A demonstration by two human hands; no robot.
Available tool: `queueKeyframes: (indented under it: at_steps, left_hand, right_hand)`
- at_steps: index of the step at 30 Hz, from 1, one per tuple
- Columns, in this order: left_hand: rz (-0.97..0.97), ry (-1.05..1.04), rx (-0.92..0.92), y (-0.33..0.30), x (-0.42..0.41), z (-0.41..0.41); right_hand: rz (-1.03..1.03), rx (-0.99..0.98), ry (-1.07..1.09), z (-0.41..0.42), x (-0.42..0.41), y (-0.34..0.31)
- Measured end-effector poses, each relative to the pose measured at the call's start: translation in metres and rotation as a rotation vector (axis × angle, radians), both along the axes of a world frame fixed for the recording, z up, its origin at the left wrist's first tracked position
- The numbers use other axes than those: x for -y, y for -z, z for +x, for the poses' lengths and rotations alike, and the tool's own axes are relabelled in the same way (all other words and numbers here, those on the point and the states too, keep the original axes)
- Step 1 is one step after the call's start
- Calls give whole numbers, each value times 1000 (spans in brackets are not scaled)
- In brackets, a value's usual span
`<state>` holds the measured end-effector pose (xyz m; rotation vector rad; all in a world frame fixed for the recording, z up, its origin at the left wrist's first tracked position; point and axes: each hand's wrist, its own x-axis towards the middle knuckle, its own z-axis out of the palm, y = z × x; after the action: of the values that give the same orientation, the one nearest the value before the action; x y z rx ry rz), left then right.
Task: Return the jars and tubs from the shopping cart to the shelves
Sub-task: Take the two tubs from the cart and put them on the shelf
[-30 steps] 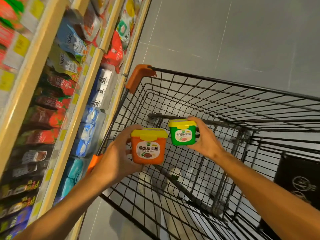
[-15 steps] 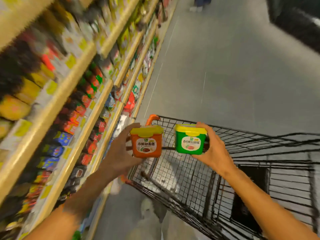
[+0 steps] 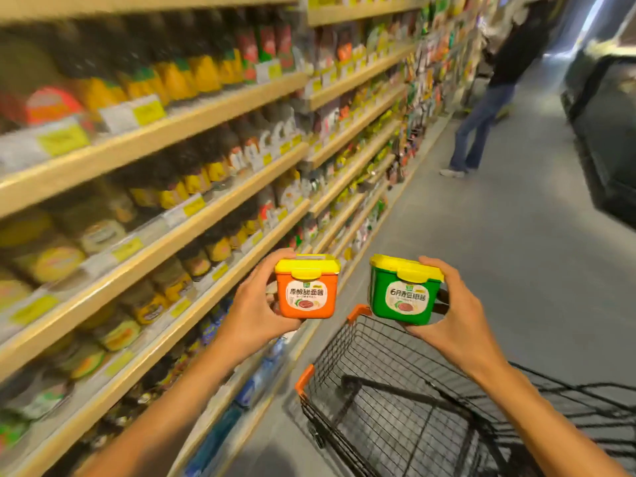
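My left hand point(image 3: 254, 311) grips an orange tub point(image 3: 307, 290) with a yellow lid, held upright in front of me. My right hand point(image 3: 454, 315) grips a green tub point(image 3: 402, 294) with a yellow lid, tilted slightly. Both tubs are up in the air above the front end of the black wire shopping cart point(image 3: 395, 401), whose basket looks empty where I can see it. The wooden shelves point(image 3: 213, 111) run along my left, blurred, packed with jars and bottles.
Yellow price tags point(image 3: 148, 111) line the shelf edges. A person in jeans point(image 3: 481, 125) stands further down the grey aisle. A dark freezer cabinet point(image 3: 605, 132) runs along the right side. The cart has orange corner guards point(image 3: 358, 311).
Both hands have lifted the tubs up and out of the cart. My view has swung up from the cart basket to the shelves and down the aisle.
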<state>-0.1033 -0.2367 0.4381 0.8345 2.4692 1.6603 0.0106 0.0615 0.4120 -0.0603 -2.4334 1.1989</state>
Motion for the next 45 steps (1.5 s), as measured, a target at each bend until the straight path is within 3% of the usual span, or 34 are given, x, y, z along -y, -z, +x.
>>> queueKeyframes:
  at_steps: [9, 22, 32, 45]
  left_hand:
    - [-70, -345, -165, -50, 92, 110]
    - [-111, -854, -218, -71, 252, 291]
    - [-183, -1148, -263, -77, 379, 492]
    - [-87, -1481, -262, -67, 496, 708]
  right_hand:
    - [43, -131, -348, -2, 72, -53]
    - [100, -264, -797, 33, 257, -83]
    - [56, -286, -1096, 144, 435, -93]
    - [-69, -210, -1432, 307, 629, -81]
